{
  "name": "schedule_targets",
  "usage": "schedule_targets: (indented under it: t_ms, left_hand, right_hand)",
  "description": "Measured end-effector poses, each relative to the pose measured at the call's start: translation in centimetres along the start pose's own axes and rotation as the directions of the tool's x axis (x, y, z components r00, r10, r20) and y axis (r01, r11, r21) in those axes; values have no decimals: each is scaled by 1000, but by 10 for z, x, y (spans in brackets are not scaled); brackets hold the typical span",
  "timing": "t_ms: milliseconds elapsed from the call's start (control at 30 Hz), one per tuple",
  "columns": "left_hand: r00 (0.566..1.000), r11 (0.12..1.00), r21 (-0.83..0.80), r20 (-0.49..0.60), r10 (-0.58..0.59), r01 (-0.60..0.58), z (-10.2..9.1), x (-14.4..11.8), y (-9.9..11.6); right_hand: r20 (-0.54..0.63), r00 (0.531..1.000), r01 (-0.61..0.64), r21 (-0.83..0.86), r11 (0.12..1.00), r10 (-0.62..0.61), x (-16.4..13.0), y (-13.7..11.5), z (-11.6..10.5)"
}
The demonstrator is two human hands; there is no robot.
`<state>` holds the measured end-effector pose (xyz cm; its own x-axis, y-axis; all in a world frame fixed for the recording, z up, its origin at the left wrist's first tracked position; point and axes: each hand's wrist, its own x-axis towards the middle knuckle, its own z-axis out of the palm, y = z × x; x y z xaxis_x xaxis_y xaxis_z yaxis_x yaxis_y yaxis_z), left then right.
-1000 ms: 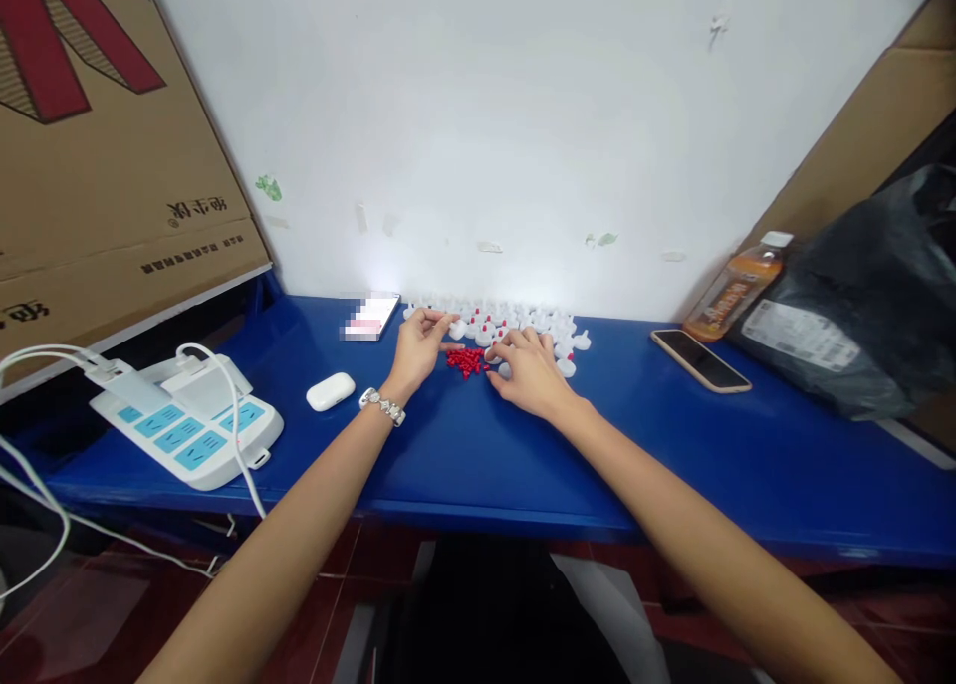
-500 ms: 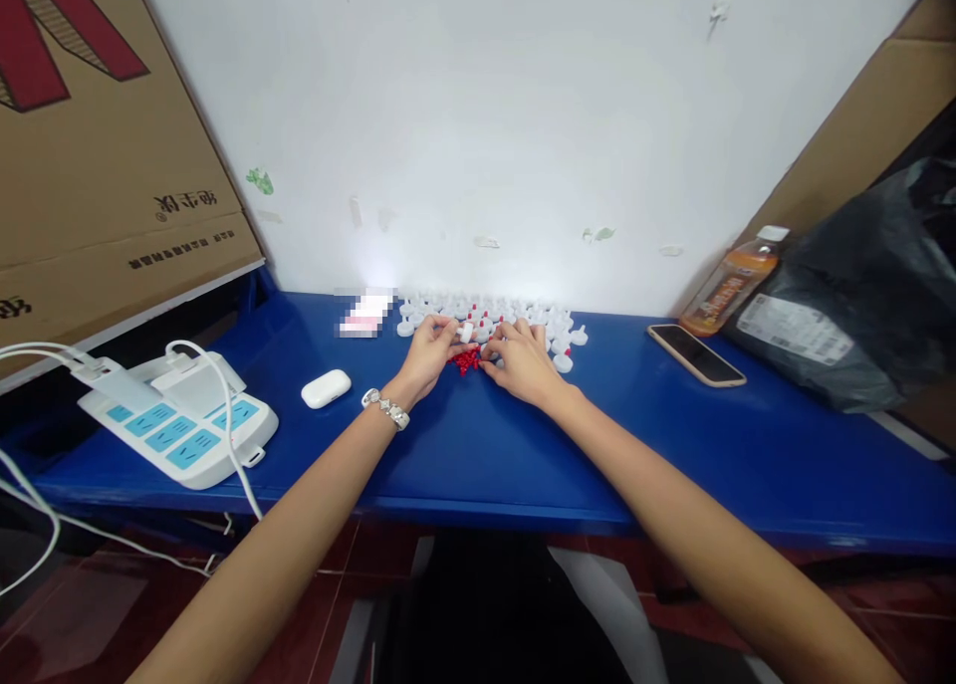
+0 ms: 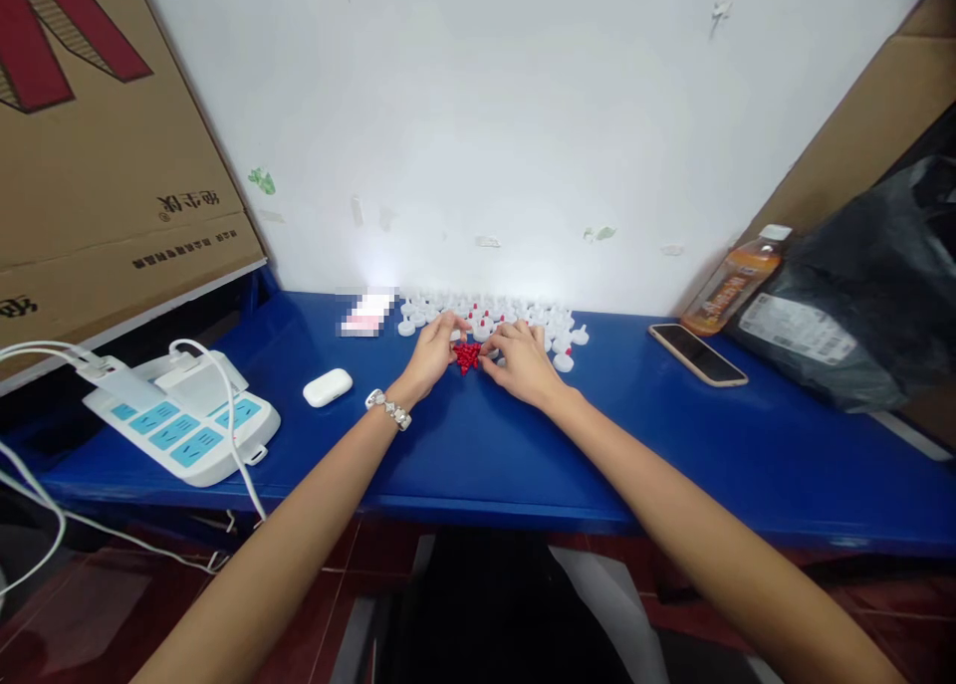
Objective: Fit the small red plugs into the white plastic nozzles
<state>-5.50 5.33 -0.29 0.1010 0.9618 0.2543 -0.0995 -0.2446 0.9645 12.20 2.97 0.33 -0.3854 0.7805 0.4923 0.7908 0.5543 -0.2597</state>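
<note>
Blue tabletop (image 3: 478, 465) spreads between hands and front edge; white wall (image 3: 478, 116) rises close behind the white caps (image 3: 482, 333); left hand (image 3: 431, 353) angled inward, narrowly pinching one white cap (image 3: 455, 335); right hand (image 3: 523, 362) palm-down, fingers curled, contents cannot be told; small red pieces (image 3: 467, 356) heaped between hands; some caps red-tipped.

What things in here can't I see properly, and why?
All in the head view:
Red pieces: too small and crowded to count.
White pieces: the right hand covers some.
What that hand pinches, if anything: the hand itself hides it.
Cardboard box: cut off by left edge.
Bottle label: writing too blurred.
</note>
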Motion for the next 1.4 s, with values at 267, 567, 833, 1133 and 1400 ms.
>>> schedule_targets:
  t_ms: [267,567,833,1133,1400]
  left_hand:
    - [978,869,455,146,146,-197,-3,-11,9]
    - [980,777,600,166,114,-192,6,-20,17]
    - [976,731,647,153,153,-216,16,-25,18]
    - [966,787,564,208,155,-249,17,-26,20]
    - [955,830,490,249,161,-268,15,-23,20]
  right_hand:
    - [-73,955,-157,702,695,289,-3,0,0]
    - [-65,929,-110,891,440,364,-3,-8,7]
    - [-123,922,-60,891,450,368,-1,-19,11]
    - [70,952,-171,929,329,298,1,-15,-1]
    - [40,984,-119,877,466,176,1,-9,-9]
